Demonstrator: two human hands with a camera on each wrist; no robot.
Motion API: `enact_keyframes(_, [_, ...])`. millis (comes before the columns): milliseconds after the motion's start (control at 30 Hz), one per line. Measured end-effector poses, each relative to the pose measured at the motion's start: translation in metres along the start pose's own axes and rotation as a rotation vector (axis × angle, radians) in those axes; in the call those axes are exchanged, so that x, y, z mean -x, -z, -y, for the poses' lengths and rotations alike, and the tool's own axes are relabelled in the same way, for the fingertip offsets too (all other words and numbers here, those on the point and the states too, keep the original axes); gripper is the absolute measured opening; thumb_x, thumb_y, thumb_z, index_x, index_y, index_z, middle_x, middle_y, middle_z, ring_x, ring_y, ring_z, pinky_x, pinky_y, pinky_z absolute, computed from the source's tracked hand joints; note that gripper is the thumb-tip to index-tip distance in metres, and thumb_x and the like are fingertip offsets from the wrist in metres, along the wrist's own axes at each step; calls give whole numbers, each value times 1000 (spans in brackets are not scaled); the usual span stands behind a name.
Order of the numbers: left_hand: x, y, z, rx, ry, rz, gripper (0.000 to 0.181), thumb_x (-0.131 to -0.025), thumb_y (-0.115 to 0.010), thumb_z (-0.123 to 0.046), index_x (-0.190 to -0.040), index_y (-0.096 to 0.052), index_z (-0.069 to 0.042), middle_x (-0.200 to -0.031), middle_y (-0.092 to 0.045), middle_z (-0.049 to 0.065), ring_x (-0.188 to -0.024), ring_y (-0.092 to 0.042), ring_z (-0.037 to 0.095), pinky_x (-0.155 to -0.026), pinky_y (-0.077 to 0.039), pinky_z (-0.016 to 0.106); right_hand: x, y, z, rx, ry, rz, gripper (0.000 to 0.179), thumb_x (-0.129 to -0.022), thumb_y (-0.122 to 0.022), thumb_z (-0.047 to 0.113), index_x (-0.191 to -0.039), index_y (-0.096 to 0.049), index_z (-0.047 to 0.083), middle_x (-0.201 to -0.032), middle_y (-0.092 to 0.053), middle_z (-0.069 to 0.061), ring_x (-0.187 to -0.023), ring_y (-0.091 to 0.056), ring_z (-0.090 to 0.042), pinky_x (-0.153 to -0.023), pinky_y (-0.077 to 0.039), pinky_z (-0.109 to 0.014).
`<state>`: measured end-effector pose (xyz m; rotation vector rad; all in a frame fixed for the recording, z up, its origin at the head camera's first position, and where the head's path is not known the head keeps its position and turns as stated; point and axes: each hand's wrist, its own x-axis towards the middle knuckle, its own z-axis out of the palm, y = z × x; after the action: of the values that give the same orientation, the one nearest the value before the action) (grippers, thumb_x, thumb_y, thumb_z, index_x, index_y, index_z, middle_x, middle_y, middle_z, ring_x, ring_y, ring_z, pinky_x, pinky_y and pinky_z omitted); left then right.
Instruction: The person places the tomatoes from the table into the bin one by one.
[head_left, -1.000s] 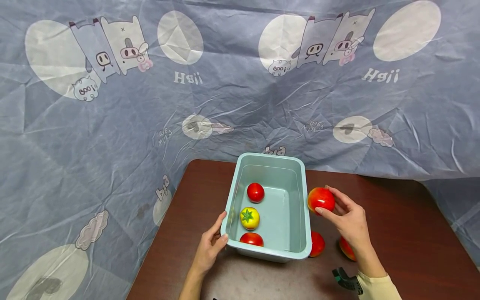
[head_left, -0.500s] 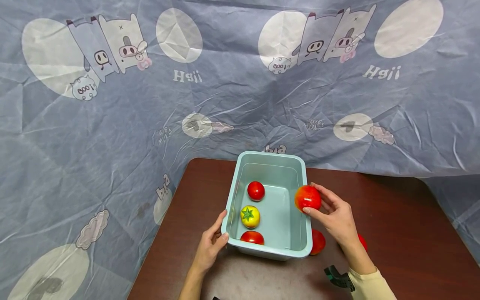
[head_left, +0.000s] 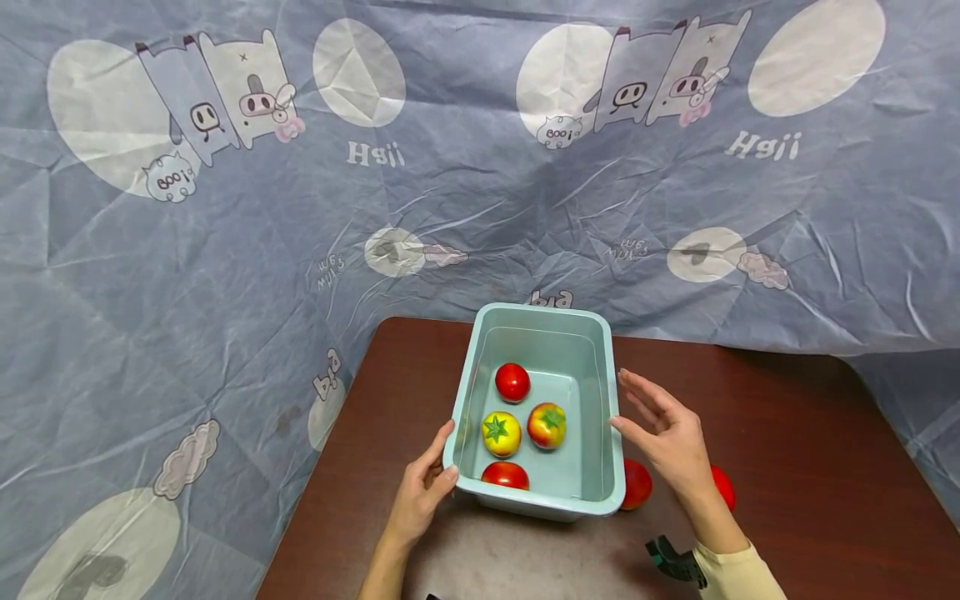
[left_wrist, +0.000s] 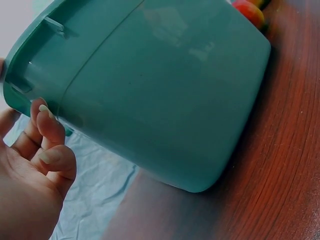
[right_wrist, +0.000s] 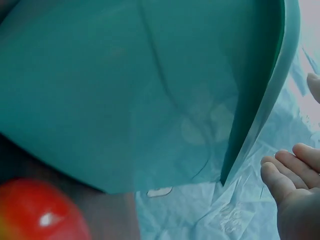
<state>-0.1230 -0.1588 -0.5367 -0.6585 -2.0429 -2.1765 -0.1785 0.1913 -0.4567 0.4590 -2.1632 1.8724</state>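
Left hand (head_left: 415, 496): holds the bin (head_left: 540, 500) at its near left corner, thumb on the rim and fingers at the outer side. The left wrist view shows the other fingers bent in beside the outer wall.

Right hand (head_left: 671, 442): holds nothing. Thumb and fingers parted, fingers only slightly bent, just beside the bin's right rim; the right wrist view shows a gap between hand and rim. A pale sleeve (head_left: 738, 575) covers the forearm, with a dark strap (head_left: 675, 562) by the cuff.

Bin: light blue-green, rectangular, on the table (head_left: 810, 467). Four round fruits inside, tomato-like. Plain red fruit (head_left: 512, 382) farthest from the person, on the left side. Yellow fruit (head_left: 501, 434) nearer, green star-shaped calyx facing up. Yellow-and-red fruit (head_left: 546, 426) just to its right, green calyx also visible. Fourth, a red fruit at the near wall (head_left: 505, 476), its lower part cut off from sight by the rim.

Outside the bin, right side: one red fruit (head_left: 637, 485) close by the wall, partly hidden by it; another red fruit (head_left: 723, 487) farther right, partly behind the right forearm.

Table: dark reddish brown. Beyond it hangs a creased grey-blue cloth (head_left: 480, 167) printed with cartoon animals and pale ovals.
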Motion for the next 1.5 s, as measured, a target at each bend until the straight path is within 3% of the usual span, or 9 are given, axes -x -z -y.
enact_keyframes(200, [-1, 0, -4, -15, 12, -4, 58, -89, -44, 7, -144, -28, -5, -113, -53, 13, -72, -55, 18, -53, -46, 24, 11, 10, -17, -36, -16, -14, 62, -72, -70, -10, -130, -48, -4, -133, -45, -28, -122, -47, -28, -94, -43, -24])
enact_keyframes(300, [-1, -1, -11, -11, 17, -3, 58, -89, -44, 9, -143, -29, -2, -113, -53, 12, -70, -54, 24, -54, -46, 24, 19, 15, -32, -18, -22, -20, 62, -74, -69, -8, -131, -46, -5, -133, -44, -29, -123, -47, -27, -93, -43, -22])
enact_keyframes(367, [-1, -2, -16, -15, 19, -2, 57, -88, -44, 10, -143, -29, 0, -112, -53, 13, -69, -53, 26, -54, -46, 24, 26, 18, -44, -9, -36, -20, 61, -76, -68, -7, -132, -45, -5, -134, -43, -29, -123, -48, -21, -91, -43, -19])
enact_keyframes(567, [-3, -4, -27, -37, 15, -2, 56, -89, -44, 9, -142, -29, 1, -117, -52, 15, -71, -55, 16, -54, -46, 27, 49, 24, -82, 44, -143, -24, 60, -80, -67, 0, -135, -42, 0, -137, -42, -25, -121, -49, -4, -89, -43, -14])
enact_keyframes(700, [-5, -4, -26, -42, 17, -7, 56, -89, -44, 8, -142, -30, -1, -119, -52, 16, -74, -56, 11, -53, -45, 34, 65, 26, -104, 10, -176, -36, 63, -79, -68, -2, -135, -40, -4, -136, -42, -24, -121, -48, -5, -92, -41, -15])
enact_keyframes(833, [-4, -4, -26, -40, 25, -4, 56, -89, -44, 8, -142, -30, 0, -117, -52, 17, -75, -57, 9, -53, -46, 31, 84, 27, -121, -38, -209, -46, 69, -75, -70, -7, -136, -36, -7, -137, -43, -22, -124, -47, -10, -96, -38, -14])
enact_keyframes(1167, [-3, -5, -25, -40, 7, -16, 56, -88, -44, 9, -142, -30, 2, -109, -53, 17, -67, -54, 23, -53, -47, 24, 107, 27, -137, -104, -263, -21, 79, -72, -72, -7, -140, -32, -2, -141, -32, -29, -124, -44, -2, -91, -41, -13])
enact_keyframes(1367, [-1, -1, -5, -26, -13, -18, 57, -88, -45, 10, -142, -31, -1, -119, -51, 22, -67, -55, 17, -52, -47, 25, 110, 23, -138, -40, -250, -15, 84, -68, -77, -4, -140, -35, 1, -140, -34, -27, -122, -45, 2, -89, -43, -14])
enact_keyframes(1500, [0, -1, -4, -31, -19, -24, 58, -88, -45, 10, -142, -31, -1, -124, -49, 23, -65, -54, 20, -52, -47, 24, 110, 21, -139, -2, -213, 3, 89, -63, -80, -3, -140, -34, 0, -139, -34, -29, -121, -46, 3, -88, -44, -14])
